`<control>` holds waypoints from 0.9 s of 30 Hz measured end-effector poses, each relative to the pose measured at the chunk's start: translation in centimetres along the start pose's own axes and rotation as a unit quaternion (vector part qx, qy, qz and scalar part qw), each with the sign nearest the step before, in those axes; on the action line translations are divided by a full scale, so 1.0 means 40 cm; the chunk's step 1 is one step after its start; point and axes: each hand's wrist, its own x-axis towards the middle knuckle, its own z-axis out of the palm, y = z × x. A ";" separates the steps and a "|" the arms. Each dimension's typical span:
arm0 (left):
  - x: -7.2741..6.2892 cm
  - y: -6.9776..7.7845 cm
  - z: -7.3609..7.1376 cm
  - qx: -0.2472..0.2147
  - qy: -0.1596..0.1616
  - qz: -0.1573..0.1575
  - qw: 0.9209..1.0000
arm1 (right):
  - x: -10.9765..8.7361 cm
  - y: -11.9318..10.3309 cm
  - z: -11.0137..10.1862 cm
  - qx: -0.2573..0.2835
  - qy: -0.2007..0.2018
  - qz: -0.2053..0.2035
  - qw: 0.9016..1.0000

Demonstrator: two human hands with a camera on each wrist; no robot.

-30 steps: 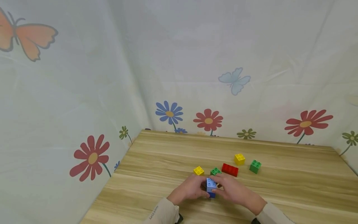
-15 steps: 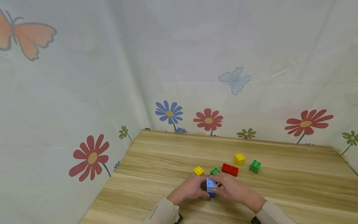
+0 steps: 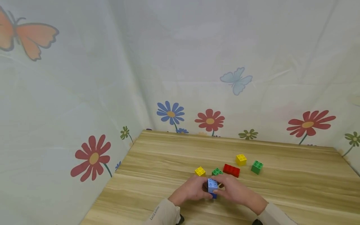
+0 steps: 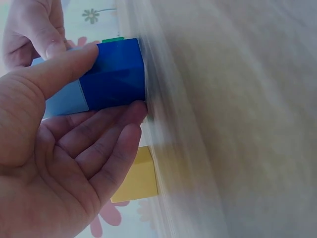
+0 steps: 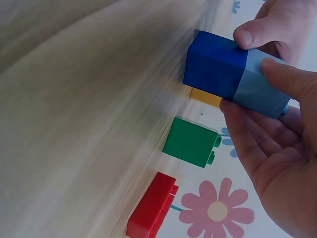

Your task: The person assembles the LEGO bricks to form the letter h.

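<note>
A light blue toy building brick (image 3: 212,185) is stacked squarely on a dark blue brick (image 3: 214,196) near the front of the table, studs up. My left hand (image 3: 194,189) holds the dark blue brick, thumb on its near face and fingers on the opposite side, as the left wrist view shows. From the other side my right hand (image 3: 234,190) pinches the light blue brick (image 5: 260,91) between thumb and fingers. In the right wrist view the seam between the two bricks looks closed. The dark blue brick's lower end (image 4: 124,82) is right at the tabletop.
Just beyond my hands lie a yellow brick (image 3: 200,171) and a green brick (image 3: 217,172). A longer red brick (image 3: 231,170), another yellow brick (image 3: 241,160) and another green brick (image 3: 257,167) lie farther right on the wooden table (image 3: 157,156). A flowered curtain (image 3: 180,62) hangs behind.
My left thumb has shifted slightly to the right across the dark blue brick. The bricks and my right hand stay where they were.
</note>
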 end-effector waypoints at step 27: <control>-0.067 -0.076 -0.031 -0.095 0.024 -0.042 0.994 | -0.071 0.064 -0.033 0.054 0.090 0.019 0.994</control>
